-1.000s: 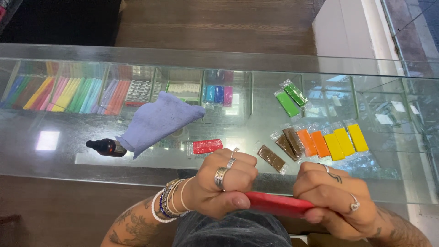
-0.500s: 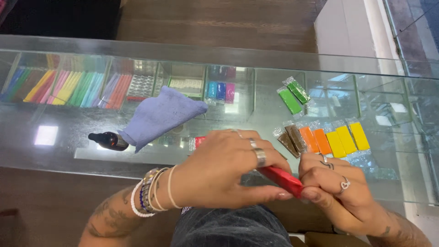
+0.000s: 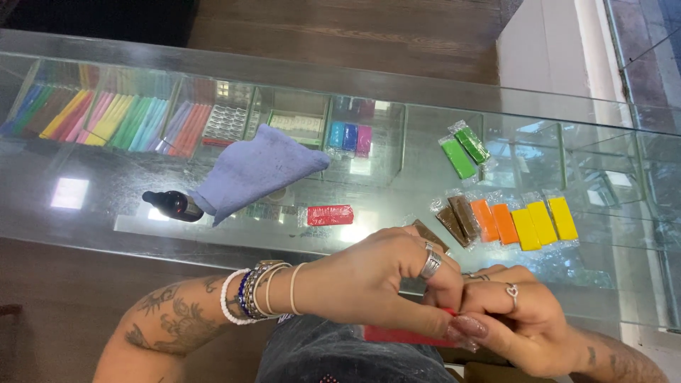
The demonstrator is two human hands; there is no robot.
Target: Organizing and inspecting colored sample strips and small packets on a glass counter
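Head view: red packet (image 3: 397,335) between both hands' grip.

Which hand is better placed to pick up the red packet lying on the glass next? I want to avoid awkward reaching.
Probably the left hand: it sits just below the red packet on the glass. The right hand is farther off, and both pinch a red packet in the lap.
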